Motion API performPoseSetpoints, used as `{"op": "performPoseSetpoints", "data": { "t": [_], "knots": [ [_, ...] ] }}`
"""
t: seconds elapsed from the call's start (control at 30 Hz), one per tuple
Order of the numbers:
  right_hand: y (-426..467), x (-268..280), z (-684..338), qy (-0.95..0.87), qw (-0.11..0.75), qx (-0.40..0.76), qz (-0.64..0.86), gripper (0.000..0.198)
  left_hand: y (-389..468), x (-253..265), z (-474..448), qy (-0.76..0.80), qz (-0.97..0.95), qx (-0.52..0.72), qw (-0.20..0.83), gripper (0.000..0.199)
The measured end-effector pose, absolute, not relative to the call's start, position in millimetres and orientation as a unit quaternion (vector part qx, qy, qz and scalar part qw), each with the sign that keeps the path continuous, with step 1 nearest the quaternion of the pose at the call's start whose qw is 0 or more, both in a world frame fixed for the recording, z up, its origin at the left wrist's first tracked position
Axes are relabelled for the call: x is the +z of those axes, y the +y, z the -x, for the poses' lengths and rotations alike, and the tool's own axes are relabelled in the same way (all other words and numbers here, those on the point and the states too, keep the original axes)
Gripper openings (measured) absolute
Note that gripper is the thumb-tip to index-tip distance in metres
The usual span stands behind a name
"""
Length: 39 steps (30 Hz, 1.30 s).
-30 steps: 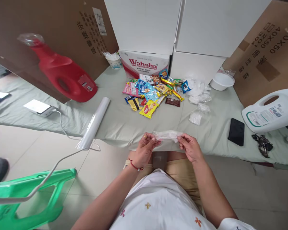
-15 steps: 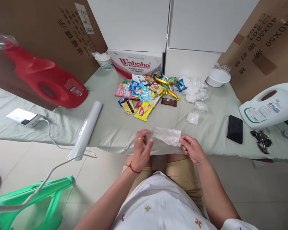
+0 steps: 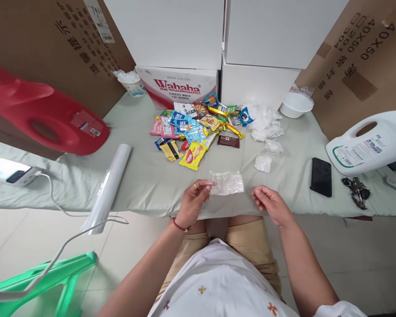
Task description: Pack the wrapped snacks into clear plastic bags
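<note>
My left hand [image 3: 195, 198] pinches the left end of a small clear plastic bag [image 3: 227, 183], crinkled and lying flat, near the table's front edge. To the right of the bag and apart from it is my right hand [image 3: 271, 203], its fingers curled in against the thumb with nothing visible in them. Beyond the bag lies a heap of wrapped snacks, with a yellow snack packet [image 3: 194, 155] at its front and a dark brown packet [image 3: 229, 141] beside it. More crumpled clear bags [image 3: 265, 121] are piled to the right of the snacks, and a folded one [image 3: 262, 163] lies nearer me.
Left are a red jug [image 3: 49, 110], a plastic film roll [image 3: 110, 185] overhanging the edge, and a white device [image 3: 13, 171] with a cable. Right are a phone [image 3: 321, 177], keys [image 3: 358, 192], a white jug [image 3: 371, 143] and a bowl [image 3: 296, 105]. Boxes [image 3: 181, 88] stand behind.
My left hand has closed on the left end of the plastic bag. My right hand has let go of its right end and moved away to the right. The view has shifted slightly.
</note>
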State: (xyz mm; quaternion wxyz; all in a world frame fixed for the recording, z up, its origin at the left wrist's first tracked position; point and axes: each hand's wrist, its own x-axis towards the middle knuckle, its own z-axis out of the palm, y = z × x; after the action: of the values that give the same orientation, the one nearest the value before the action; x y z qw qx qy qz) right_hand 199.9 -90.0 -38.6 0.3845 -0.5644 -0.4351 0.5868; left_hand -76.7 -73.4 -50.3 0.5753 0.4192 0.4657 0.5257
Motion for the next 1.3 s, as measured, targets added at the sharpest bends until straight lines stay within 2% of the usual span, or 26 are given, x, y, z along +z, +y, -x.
{"op": "performPoseSetpoints", "data": {
  "t": [0.1,0.17,0.27,0.4,0.47,0.67,0.9,0.93,1.07,1.17,1.23,1.3],
  "knots": [
    [-70.7,-35.1,-200.5,-0.407,0.453,0.571,0.550,0.050,-80.6,-39.5,79.6,0.431,-0.478,0.499,0.580,0.023],
    [-54.3,-31.0,-196.4,-0.390,0.463,0.590,0.535,0.056,-82.7,-32.3,79.0,0.409,-0.519,0.485,0.573,0.019],
    [-36.2,-21.8,-185.6,-0.385,0.400,0.660,0.506,0.066,-83.5,-23.0,78.5,0.388,-0.582,0.461,0.546,0.010],
    [-32.2,-12.9,-172.5,-0.474,0.260,0.707,0.457,0.049,-86.4,-20.6,84.4,0.385,-0.620,0.451,0.514,0.009],
    [-34.9,-13.5,-170.7,-0.479,0.256,0.701,0.463,0.046,-88.6,-25.5,89.5,0.395,-0.587,0.477,0.522,0.014],
    [-58.6,-22.0,-166.2,-0.419,0.318,0.688,0.500,0.049,-85.8,-39.3,92.0,0.429,-0.406,0.602,0.537,0.017],
    [-110.9,-27.5,-125.3,-0.310,0.293,0.771,0.472,0.080,-74.0,-38.3,69.5,0.451,-0.283,0.656,0.535,0.016],
    [-114.2,-29.3,-121.1,-0.300,0.299,0.779,0.463,0.079,-73.0,-39.4,67.4,0.448,-0.280,0.658,0.537,0.016],
    [-113.5,-35.0,-119.3,-0.289,0.335,0.763,0.471,0.052,-67.3,-49.0,71.8,0.430,-0.238,0.646,0.585,0.018],
    [-107.5,-35.5,-127.9,-0.301,0.354,0.728,0.504,0.048,-63.9,-57.1,88.0,0.415,-0.200,0.635,0.621,0.013],
    [-104.8,-35.0,-133.0,-0.322,0.366,0.700,0.522,0.047,-66.7,-57.7,99.0,0.428,-0.215,0.649,0.592,0.020],
    [-103.8,-35.0,-135.4,-0.356,0.372,0.674,0.530,0.045,-74.3,-51.8,104.7,0.464,-0.285,0.668,0.507,0.035]
  ]
}}
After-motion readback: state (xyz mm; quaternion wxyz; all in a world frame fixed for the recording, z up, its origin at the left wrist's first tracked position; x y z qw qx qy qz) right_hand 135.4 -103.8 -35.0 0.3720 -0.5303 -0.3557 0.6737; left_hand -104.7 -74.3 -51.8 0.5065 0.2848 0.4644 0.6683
